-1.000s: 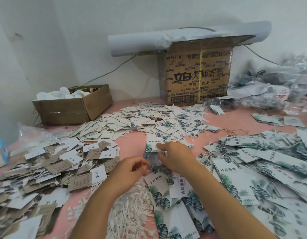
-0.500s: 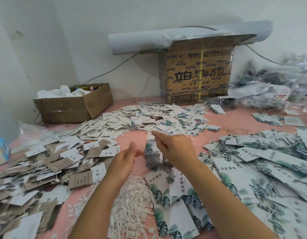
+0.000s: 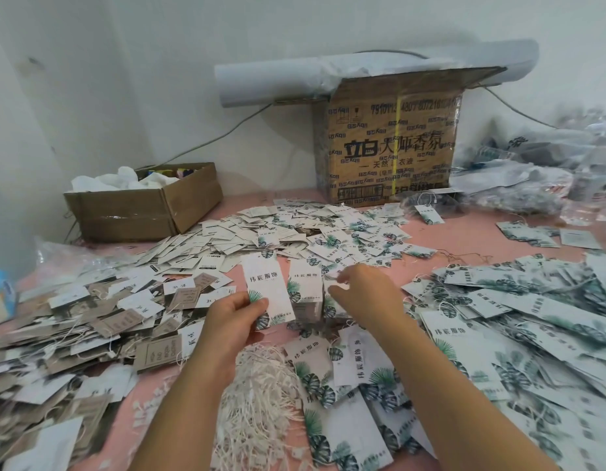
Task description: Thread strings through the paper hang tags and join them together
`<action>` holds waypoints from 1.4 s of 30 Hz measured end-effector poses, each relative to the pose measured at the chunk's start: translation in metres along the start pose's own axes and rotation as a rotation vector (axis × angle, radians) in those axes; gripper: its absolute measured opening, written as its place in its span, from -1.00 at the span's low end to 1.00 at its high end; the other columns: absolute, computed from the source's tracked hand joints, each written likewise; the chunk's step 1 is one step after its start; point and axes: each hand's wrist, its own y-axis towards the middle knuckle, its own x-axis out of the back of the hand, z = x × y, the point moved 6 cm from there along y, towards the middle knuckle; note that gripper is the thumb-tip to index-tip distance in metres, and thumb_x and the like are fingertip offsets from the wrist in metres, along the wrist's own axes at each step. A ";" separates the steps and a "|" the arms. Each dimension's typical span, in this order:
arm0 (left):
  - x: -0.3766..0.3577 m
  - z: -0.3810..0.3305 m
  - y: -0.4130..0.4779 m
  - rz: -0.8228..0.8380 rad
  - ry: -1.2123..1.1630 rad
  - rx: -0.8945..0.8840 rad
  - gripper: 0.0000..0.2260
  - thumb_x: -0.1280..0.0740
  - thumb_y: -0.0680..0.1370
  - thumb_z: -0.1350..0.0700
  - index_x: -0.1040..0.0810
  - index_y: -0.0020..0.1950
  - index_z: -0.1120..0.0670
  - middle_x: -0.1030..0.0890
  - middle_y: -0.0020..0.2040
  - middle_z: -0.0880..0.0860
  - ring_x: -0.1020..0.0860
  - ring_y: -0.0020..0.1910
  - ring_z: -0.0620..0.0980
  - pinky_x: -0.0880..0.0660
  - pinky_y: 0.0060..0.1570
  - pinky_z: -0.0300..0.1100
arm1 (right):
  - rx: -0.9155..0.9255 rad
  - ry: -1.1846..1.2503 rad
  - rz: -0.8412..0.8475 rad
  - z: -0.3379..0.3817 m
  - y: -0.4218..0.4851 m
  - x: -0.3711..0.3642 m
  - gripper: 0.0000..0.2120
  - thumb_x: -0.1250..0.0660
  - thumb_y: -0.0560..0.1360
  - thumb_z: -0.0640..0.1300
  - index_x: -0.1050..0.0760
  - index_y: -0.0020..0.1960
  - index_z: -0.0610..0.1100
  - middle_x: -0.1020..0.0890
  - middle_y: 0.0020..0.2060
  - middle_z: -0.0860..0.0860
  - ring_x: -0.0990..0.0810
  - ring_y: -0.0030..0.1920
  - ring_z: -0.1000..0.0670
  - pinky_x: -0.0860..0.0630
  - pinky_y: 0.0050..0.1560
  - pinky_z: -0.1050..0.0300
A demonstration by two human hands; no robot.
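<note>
The left hand (image 3: 237,321) is pinching a long white hang tag (image 3: 268,287) with a green leaf print by its lower end, raising it above the bench (image 3: 464,232). The right hand (image 3: 366,294) is hovering just beside it over a small stack of matching tags (image 3: 305,300). Its fingers are loosely curled, and I cannot tell whether it is holding anything. A bundle of white strings (image 3: 261,402) is lying between the forearms. The work appears to be partway through: strung tags (image 3: 532,317) are heaping up on the right, while many loose ones are waiting. The held tag is showing "伟宸服饰", and the cardboard box (image 3: 390,144) behind is showing "立白" in bold.
</note>
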 end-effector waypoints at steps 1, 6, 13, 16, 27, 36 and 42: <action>0.000 0.000 0.001 0.006 0.012 -0.005 -0.91 -0.31 0.54 0.25 -0.60 -0.11 0.14 -0.62 -0.30 0.00 -0.50 -0.29 -0.04 -0.48 -0.32 -0.22 | -0.080 -0.047 0.012 -0.012 0.001 -0.003 -0.71 -0.26 0.52 0.10 -0.51 -0.08 -0.15 -0.60 -0.19 0.02 -0.56 -0.20 0.01 -0.47 -0.22 0.15; -0.005 0.002 0.001 0.058 0.032 -0.014 -0.93 -0.34 0.52 0.27 -0.60 -0.07 0.15 -0.61 -0.29 0.01 -0.50 -0.32 -0.07 -0.49 -0.38 -0.25 | -0.203 -0.122 0.109 -0.032 0.000 -0.023 -0.56 -0.30 0.43 0.26 -0.28 -0.23 -0.10 -0.42 -0.34 0.04 -0.48 -0.20 -0.05 -0.43 -0.20 0.13; -0.015 -0.001 -0.003 0.135 0.019 -0.041 -0.86 -0.35 0.50 0.31 -0.58 -0.02 0.09 -0.68 -0.27 -0.03 -0.58 -0.37 -0.13 -0.49 -0.43 -0.31 | -0.229 -0.054 0.060 -0.038 0.005 -0.019 -0.57 -0.37 0.43 0.15 -0.24 -0.35 -0.08 -0.39 -0.41 0.05 -0.46 -0.28 -0.04 -0.47 -0.23 0.13; -0.018 -0.001 -0.004 0.155 0.049 -0.058 -0.84 -0.35 0.50 0.31 -0.56 -0.01 0.06 -0.69 -0.24 -0.05 -0.60 -0.35 -0.14 -0.48 -0.44 -0.33 | -0.230 -0.007 0.034 -0.039 0.005 -0.015 -0.58 -0.39 0.43 0.11 -0.26 -0.37 -0.09 -0.39 -0.45 0.04 -0.43 -0.34 -0.03 -0.44 -0.26 0.14; -0.018 -0.004 -0.004 0.187 0.037 -0.097 -0.84 -0.36 0.50 0.29 -0.54 0.00 0.05 -0.70 -0.22 -0.04 -0.62 -0.36 -0.18 -0.48 -0.40 -0.31 | -0.092 0.950 0.170 -0.004 0.002 0.014 -0.66 -0.37 0.48 -0.14 -0.33 -0.40 -0.15 -0.35 -0.67 0.14 -0.20 -0.65 0.14 -0.21 -0.61 0.30; -0.026 -0.013 -0.008 0.276 0.019 -0.191 -0.78 -0.38 0.47 0.20 -0.54 0.06 -0.03 -0.70 -0.11 -0.01 -0.66 -0.16 -0.06 -0.52 -0.30 -0.29 | 0.051 0.726 0.321 0.021 -0.010 0.002 -0.72 -0.41 0.43 0.01 -0.49 -0.31 -0.17 -0.36 -0.54 0.07 -0.27 -0.62 0.16 -0.30 -0.56 0.31; -0.028 -0.015 -0.011 0.230 -0.030 -0.197 -0.79 -0.34 0.43 -0.03 -0.58 0.01 0.02 -0.69 -0.14 0.07 -0.66 -0.17 0.04 -0.57 -0.22 -0.15 | 0.137 0.703 0.435 0.035 -0.018 0.006 -0.69 -0.38 0.47 -0.08 -0.38 -0.38 -0.15 -0.30 -0.54 0.05 -0.23 -0.57 0.11 -0.25 -0.54 0.28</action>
